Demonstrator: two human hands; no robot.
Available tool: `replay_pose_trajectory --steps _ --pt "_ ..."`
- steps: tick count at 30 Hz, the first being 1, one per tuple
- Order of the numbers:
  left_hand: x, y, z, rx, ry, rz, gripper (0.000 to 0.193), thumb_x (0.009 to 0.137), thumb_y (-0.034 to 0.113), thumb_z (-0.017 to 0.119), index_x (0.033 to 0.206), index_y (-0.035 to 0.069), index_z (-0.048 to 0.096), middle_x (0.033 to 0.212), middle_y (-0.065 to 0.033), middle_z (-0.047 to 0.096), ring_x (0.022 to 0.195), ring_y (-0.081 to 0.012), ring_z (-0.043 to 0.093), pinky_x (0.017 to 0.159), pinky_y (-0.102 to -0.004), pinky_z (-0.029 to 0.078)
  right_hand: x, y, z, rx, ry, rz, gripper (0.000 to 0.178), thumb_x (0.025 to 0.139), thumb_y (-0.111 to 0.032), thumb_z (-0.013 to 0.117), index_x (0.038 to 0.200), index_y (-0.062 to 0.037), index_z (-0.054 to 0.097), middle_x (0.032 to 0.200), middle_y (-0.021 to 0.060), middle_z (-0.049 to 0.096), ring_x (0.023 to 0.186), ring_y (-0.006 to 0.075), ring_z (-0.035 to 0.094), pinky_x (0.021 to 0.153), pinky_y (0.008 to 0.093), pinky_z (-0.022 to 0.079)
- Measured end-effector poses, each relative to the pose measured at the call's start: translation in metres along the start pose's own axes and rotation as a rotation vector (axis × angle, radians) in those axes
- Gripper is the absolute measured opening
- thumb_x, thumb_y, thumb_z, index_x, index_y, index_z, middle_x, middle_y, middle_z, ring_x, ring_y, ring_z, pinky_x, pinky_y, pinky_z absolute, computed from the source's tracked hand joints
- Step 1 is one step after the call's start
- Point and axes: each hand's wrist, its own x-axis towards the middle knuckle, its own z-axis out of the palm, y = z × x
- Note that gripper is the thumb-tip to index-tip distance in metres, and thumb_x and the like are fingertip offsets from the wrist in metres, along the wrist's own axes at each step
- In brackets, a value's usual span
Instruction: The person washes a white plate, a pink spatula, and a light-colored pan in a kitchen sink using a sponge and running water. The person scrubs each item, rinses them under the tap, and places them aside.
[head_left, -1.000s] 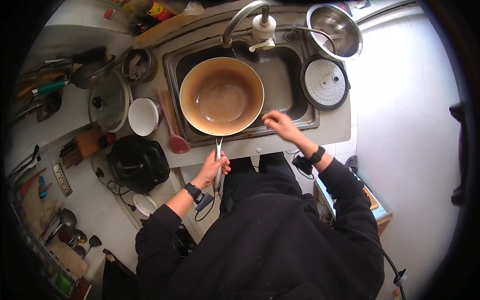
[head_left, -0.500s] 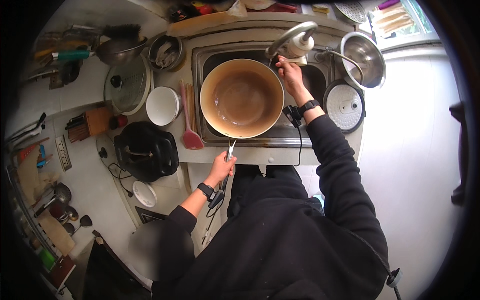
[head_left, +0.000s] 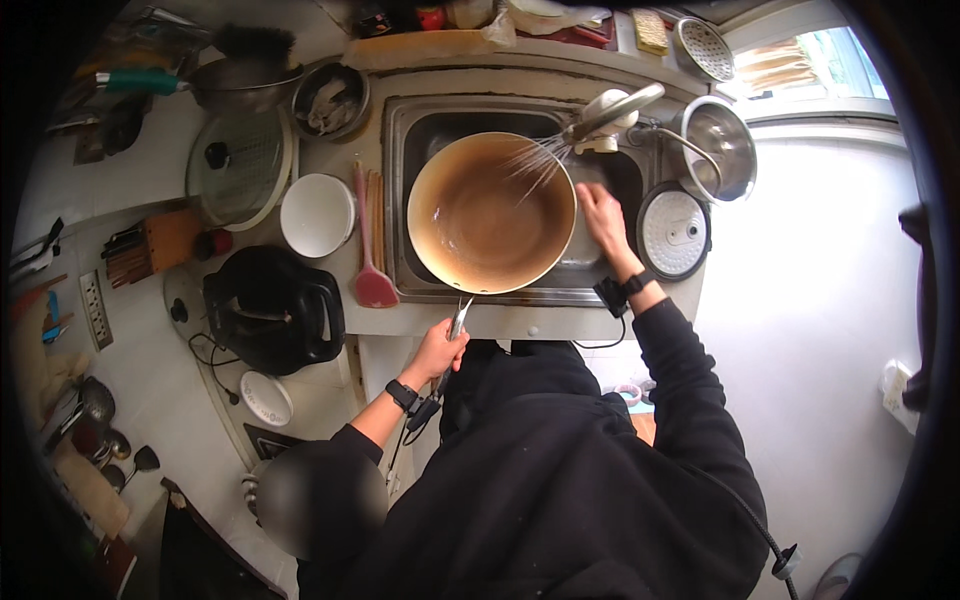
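A large round wok (head_left: 490, 212), pale-rimmed with a brown, wet-looking inside, is held over the steel sink (head_left: 420, 130); water is sprayed into its far right side from the faucet (head_left: 612, 108). Its metal handle (head_left: 459, 320) is clenched in the left hand (head_left: 437, 350) at the near edge of the counter. The right hand (head_left: 603, 213) is laid with fingers loose against the wok's right rim; whether the rim is gripped cannot be told.

Left of the sink, a black kettle (head_left: 272, 308), a glass lid (head_left: 240, 166), a white bowl (head_left: 317, 214) and a pink spatula (head_left: 369, 256) are set out. To the right, a steel pot (head_left: 717, 145) and a white round lid (head_left: 674, 230) are placed. A yellow sponge (head_left: 651, 30) is seen on the far ledge.
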Motion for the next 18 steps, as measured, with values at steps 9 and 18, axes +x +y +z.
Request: replay_pose_trajectory --steps 9,18 --pt "0.013 -0.021 0.01 -0.147 -0.189 -0.045 0.013 0.098 0.015 0.059 0.097 0.006 0.05 0.068 -0.002 0.055 0.049 -0.011 0.055 0.048 -0.0253 0.046 -0.03 -0.04 -0.026 -0.509 -0.129 -0.158 0.03 0.087 -0.024 0.059 0.088 0.0054 0.063 0.08 0.0292 0.068 0.078 0.0452 0.068 0.074 0.0538 0.056" --pt "0.072 -0.047 -0.004 -0.176 -0.381 -0.136 0.025 0.099 0.024 0.064 0.084 0.01 0.051 0.063 -0.0006 0.053 0.053 -0.012 0.058 0.052 -0.0262 0.05 -0.048 -0.053 -0.03 -0.407 0.091 -0.361 0.024 0.091 -0.015 0.057 0.107 0.0022 0.053 0.081 0.0259 0.068 0.075 0.0423 0.068 0.064 0.0487 0.056"
